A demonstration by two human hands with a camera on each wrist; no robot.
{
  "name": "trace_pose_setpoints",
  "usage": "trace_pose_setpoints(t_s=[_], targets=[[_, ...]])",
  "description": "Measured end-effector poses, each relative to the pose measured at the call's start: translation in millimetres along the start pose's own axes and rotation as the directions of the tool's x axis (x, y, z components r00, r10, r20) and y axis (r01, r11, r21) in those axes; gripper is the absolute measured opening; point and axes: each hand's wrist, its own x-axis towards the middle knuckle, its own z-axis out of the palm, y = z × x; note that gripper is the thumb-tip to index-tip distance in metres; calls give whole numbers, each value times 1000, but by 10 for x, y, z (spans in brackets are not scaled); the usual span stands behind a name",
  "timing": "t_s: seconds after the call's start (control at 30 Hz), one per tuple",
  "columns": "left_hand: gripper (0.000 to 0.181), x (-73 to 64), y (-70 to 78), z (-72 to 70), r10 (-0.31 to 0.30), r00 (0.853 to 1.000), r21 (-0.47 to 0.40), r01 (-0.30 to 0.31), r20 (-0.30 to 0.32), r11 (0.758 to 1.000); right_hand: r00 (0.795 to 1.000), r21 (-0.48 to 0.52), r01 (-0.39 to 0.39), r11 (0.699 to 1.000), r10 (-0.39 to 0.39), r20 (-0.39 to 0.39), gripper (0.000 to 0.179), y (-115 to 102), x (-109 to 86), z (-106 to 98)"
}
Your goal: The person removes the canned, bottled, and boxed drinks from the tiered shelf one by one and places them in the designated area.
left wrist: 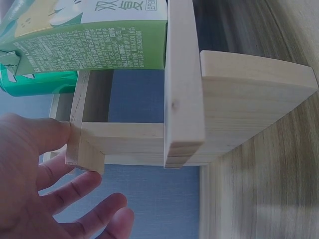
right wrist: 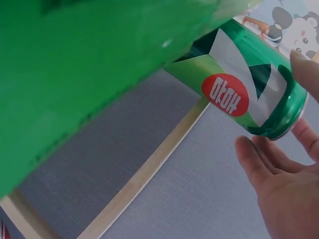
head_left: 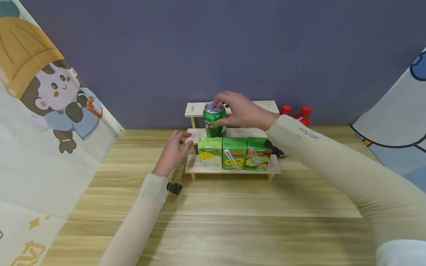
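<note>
A green 7UP can [head_left: 209, 130] stands upright on the middle tier of a three-tier wooden rack [head_left: 274, 165]. My right hand [head_left: 242, 111] is spread about the can's upper end, a finger over its lid and the thumb in front. In the right wrist view the fingers [right wrist: 254, 157] lie loosely beside the can [right wrist: 259, 84], not wrapped round it. My left hand [head_left: 172, 150] is at the rack's left side; in the left wrist view its thumb [left wrist: 52, 133] touches the end of a board [left wrist: 79, 144], with the other fingers loosely bent.
On the bottom tier stand a light green carton [head_left: 209, 155], a middle carton with yellow flowers [head_left: 229, 153] and a dark green carton [head_left: 256, 160]. Two red-capped bottles [head_left: 304, 111] stand right of the rack. Behind it rises a blue-grey wall [head_left: 213, 48].
</note>
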Motion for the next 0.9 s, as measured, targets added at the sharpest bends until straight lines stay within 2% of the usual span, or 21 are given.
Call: trace_pose_setpoints(t_s=[0.3, 0.47, 0.73, 0.9], targets=[[35, -7, 5, -6, -6, 1000, 0, 6, 3, 1000, 997, -20, -54, 998, 55, 59, 44, -67, 62, 16], [35, -10, 11, -4, -5, 1000, -3, 5, 0, 1000, 996, -46, -43, 998, 47, 80, 43, -91, 80, 2], [38, -8, 26, 26, 7, 1000, 24, -7, 26, 1000, 999, -69, -1, 998, 4, 41, 41, -109, 23, -33], [36, -16, 21, -2, -7, 1000, 26, 6, 4, 1000, 998, -69, 47, 997, -49, -32, 39, -139, 11, -92]])
